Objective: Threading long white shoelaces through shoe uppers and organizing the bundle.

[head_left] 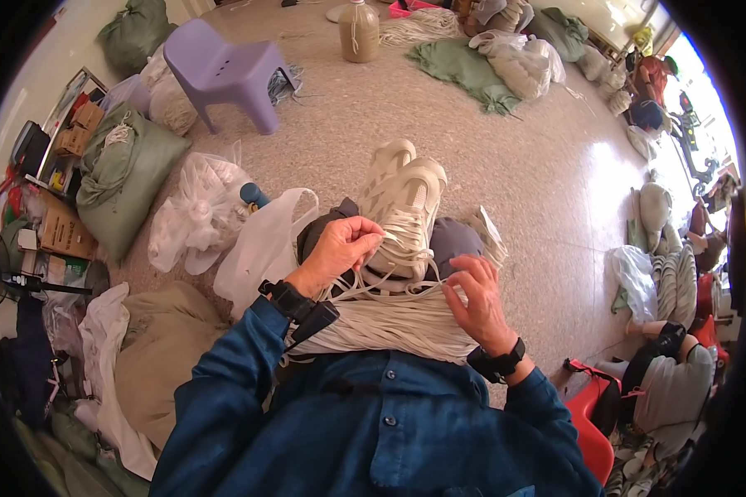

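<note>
A beige sneaker [410, 224] with loose pale laces sits between my knees, toe pointing away. Just beyond it to the left shows a second beige sneaker [385, 161]. My left hand [344, 248] is at the near sneaker's left side, thumb and forefinger pinching a shoelace [402, 236]. Lower on the other side is my right hand [477, 302], its fingers curled and its thumb and fingertips at a strand of lace that runs from the shoe. A thick bundle of pale laces [381, 327] lies across my lap, under both wrists.
White plastic bags [261, 240] and a stuffed green sack [128, 178] stand at the left. Ahead are a purple chair [224, 74], a large jug [359, 33] and a green cloth [464, 70]. Another person [675, 381] sits at the right, near a red chair [593, 422].
</note>
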Demonstrator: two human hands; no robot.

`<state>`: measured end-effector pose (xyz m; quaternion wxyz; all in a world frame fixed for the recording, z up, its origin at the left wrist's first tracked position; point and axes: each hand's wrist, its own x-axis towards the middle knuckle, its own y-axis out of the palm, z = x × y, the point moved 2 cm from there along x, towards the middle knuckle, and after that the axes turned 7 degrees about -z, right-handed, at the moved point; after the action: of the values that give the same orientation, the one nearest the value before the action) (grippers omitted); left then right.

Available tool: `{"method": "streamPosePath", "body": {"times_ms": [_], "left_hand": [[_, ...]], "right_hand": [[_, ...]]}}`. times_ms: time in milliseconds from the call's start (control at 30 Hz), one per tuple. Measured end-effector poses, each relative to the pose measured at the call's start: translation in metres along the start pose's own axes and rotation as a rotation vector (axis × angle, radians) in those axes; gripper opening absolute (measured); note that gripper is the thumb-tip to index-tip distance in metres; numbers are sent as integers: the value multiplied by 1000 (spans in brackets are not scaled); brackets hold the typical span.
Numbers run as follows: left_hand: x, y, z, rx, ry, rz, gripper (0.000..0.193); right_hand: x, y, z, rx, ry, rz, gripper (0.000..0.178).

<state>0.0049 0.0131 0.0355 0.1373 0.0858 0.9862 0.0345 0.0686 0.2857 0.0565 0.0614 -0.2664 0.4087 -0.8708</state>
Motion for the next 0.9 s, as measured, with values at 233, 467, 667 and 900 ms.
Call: {"method": "streamPosePath", "body": {"times_ms": [233, 467, 667, 900], "left_hand": [[-5, 12, -16, 518, 288, 28, 13], [-5, 19, -21, 809, 605, -24, 11], [-1, 10, -18, 395, 257, 98, 10], [-4, 4, -16, 514, 389, 164, 9]], "right_hand": [[23, 12, 16, 22, -43, -130, 22], [56, 46, 25, 85, -124, -133, 28], [62, 64, 21, 110, -129, -138, 17], [59, 61, 17, 209, -61, -99, 11]]}}
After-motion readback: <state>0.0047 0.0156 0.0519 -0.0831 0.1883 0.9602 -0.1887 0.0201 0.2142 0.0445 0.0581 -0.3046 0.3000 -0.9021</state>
